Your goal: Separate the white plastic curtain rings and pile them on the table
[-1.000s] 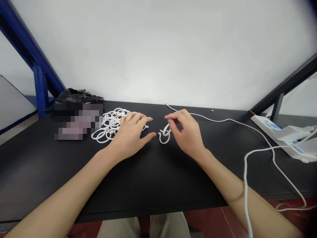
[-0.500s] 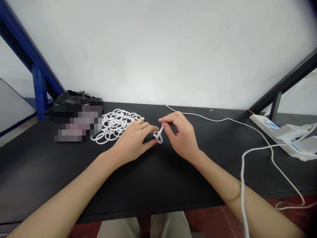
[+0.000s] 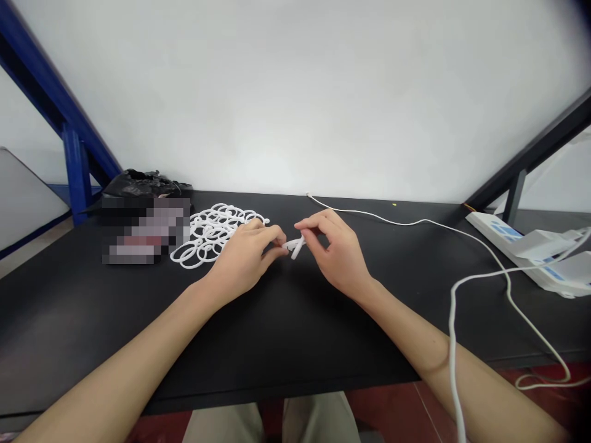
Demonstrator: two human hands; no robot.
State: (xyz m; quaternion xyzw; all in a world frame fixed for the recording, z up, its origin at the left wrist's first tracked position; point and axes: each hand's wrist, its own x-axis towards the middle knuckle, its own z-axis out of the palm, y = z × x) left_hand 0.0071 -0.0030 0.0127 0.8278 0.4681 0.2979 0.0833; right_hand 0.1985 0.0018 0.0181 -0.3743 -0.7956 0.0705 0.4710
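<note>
A small cluster of linked white plastic rings (image 3: 295,246) is held just above the black table (image 3: 286,332), between both hands. My left hand (image 3: 247,258) pinches its left end with thumb and fingers. My right hand (image 3: 335,249) pinches its right end, fingers curled. Behind my left hand, a flat heap of several white rings (image 3: 210,237) lies on the table.
A crumpled black bag (image 3: 141,181) and a blurred-out object (image 3: 145,237) sit at the back left. A white cable (image 3: 462,277) runs across the right side and drops over the front edge. White devices (image 3: 540,252) lie at the far right. Blue frame left, black strut right.
My left hand left the ring heap and closed on the small ring cluster held by my right hand. The cluster has been lifted and turned nearly edge-on between both hands.
</note>
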